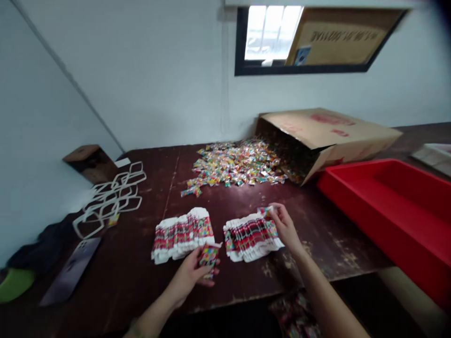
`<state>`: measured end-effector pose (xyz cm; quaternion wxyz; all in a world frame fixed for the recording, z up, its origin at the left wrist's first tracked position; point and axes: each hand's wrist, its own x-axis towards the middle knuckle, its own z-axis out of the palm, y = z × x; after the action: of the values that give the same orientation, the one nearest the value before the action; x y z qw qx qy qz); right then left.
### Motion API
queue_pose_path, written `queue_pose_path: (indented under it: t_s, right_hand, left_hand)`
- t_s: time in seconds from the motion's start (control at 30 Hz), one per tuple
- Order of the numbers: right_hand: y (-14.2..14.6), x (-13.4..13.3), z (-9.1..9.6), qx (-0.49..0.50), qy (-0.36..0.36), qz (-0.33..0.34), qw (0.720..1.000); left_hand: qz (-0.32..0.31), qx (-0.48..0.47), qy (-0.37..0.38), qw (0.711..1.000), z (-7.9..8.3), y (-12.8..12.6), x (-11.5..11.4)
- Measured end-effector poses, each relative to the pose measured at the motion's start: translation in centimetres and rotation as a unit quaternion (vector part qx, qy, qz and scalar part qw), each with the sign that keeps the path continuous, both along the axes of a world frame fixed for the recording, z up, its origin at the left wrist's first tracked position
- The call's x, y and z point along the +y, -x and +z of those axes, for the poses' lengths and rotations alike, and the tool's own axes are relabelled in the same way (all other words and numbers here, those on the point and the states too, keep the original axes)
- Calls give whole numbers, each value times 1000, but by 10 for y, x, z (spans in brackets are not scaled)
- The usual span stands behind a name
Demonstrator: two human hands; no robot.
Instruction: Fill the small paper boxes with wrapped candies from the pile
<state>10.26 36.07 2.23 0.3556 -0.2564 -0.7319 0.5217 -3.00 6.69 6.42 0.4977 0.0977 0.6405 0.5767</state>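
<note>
Two fanned stacks of flat printed packets lie on the dark wooden table (317, 244): a left stack (181, 233) and a right stack (251, 235). My left hand (192, 274) is closed round one colourful packet (209, 256) just below the left stack. At the far top corner of the right stack, my right hand (286, 227) pinches a small colourful wrapper (265, 211). A heap of small bright sweets (236, 164) spills from a tipped cardboard box (324, 136) behind the stacks.
A red plastic tray (394, 211) stands at the right. White plastic frames (111, 199) lie at the left, with a phone (68, 272), dark cloth and a green object near the left edge. A brown box (91, 162) sits by the wall.
</note>
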Motion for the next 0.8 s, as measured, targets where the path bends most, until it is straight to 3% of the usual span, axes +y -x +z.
queue_pose_path:
  t_s: [0.07, 0.1, 0.2, 0.33, 0.43, 0.53, 0.6, 0.67, 0.7, 0.73, 0.8]
  right_hand:
    - [-9, -55, 22, -34, -11, 166, 985]
    - [-10, -76, 33, -50, -41, 209, 976]
    - [-6, -108, 52, -52, -151, 167, 973]
    - [0, -105, 54, -68, -218, 109, 968]
    - [-3, -110, 55, -93, -242, 146, 955]
    - [-8, -127, 56, -122, -261, 242, 927]
    - [-12, -139, 52, -96, -197, 231, 948]
    - [-15, -148, 42, -45, -32, 156, 986]
    - [-16, -152, 37, -22, 78, 131, 988]
    - [-16, -155, 32, -5, 192, 127, 973]
    - [-16, -159, 26, 18, 375, 165, 912]
  left_hand:
    - [-42, -6, -29, 999, 0, -5, 12]
    - [-68, -9, -40, 997, 0, -8, 17]
    - [-126, -26, -61, 990, 3, -16, 18]
    - [-151, -62, -80, 983, 4, -25, 4]
    - [-139, -67, -90, 984, 2, -32, -1]
    - [-111, -46, -89, 989, -2, -38, 0]
    - [-95, -30, -88, 991, -4, -39, 2]
    - [-81, -27, -87, 993, -4, -38, 3]
    - [-77, -30, -84, 993, -4, -37, 3]
    - [-75, -34, -80, 993, -4, -36, 4]
    - [-71, -46, -73, 994, -4, -34, 4]
